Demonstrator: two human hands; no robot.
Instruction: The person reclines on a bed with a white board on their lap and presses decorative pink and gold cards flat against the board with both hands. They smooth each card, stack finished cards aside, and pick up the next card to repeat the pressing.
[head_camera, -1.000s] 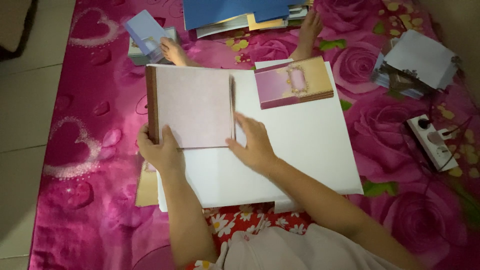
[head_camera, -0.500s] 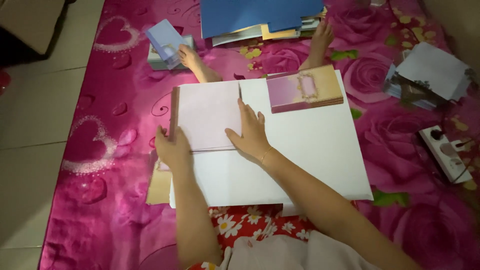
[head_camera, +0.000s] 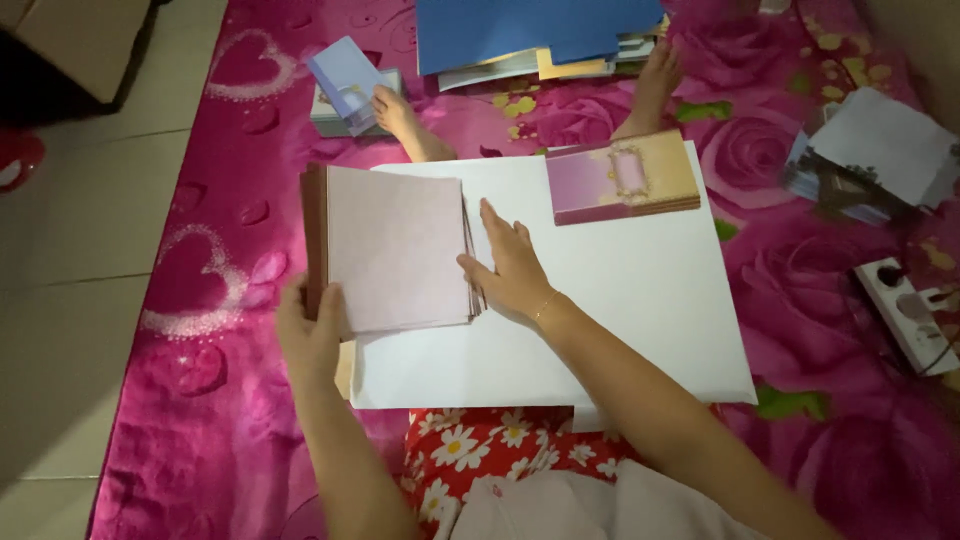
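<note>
The left hand's fingers are curled round the lower left corner of a stack of pale cards, thumb on top, pinching it along its brown edge. The right hand's fingers lie flat and nearly straight, gripping nothing, with the palm side pressed against the stack's right edge where the sheets fan a little.

Since a second ago the stack has slid leftward on the white board, so that its left part now overhangs the board's left edge, where before it lay more squarely on it. The right hand has come off the top of the stack to its side, which reads as squaring the sheets up rather than lifting any of them.

The stack rests on the upper left part of the board, which lies across the person's lap over a red flowered cloth. Toward the board's far right corner sits a pink and gold card, well apart from both hands and in the same spot as before. Two bare feet show beyond the board on a pink rose mat. Farther off lie a blue folder pile, a small lilac box, loose white sheets and a power strip at the right.
</note>
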